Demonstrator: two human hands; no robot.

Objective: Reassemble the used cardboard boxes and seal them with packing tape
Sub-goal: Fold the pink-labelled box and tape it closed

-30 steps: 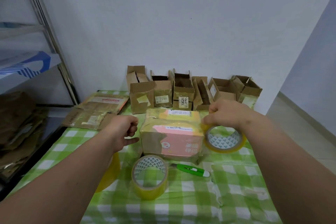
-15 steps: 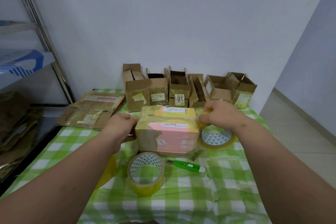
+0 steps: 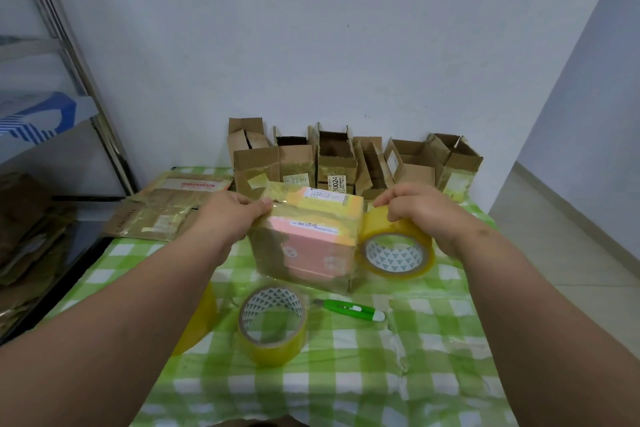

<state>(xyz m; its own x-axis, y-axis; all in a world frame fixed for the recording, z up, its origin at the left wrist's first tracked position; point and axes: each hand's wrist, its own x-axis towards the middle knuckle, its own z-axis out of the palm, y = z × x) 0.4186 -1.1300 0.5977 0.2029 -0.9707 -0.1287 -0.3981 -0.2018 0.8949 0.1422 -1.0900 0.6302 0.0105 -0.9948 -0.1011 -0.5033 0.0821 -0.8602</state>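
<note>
A pink and yellow cardboard box (image 3: pixel 311 246) stands in the middle of the table, wrapped in shiny tape. My left hand (image 3: pixel 232 215) grips its upper left edge, with the thumb on top. At the box's right side my right hand (image 3: pixel 419 212) holds a yellow tape roll (image 3: pixel 394 250) by its top. A strip of tape runs from that roll across the box top. A second tape roll (image 3: pixel 273 324) lies in front of the box. A third yellow roll (image 3: pixel 201 322) is partly hidden under my left forearm.
A green utility knife (image 3: pixel 349 309) lies on the green checked tablecloth (image 3: pixel 381 374) in front of the box. Several open brown boxes (image 3: pixel 337 163) line the wall. Flattened boxes (image 3: pixel 166 210) lie at the back left. A metal shelf (image 3: pixel 69 56) stands to the left.
My left hand has moved from beside the box onto its upper left edge and taken hold. The right hand with the roll has stayed at the box's right side.
</note>
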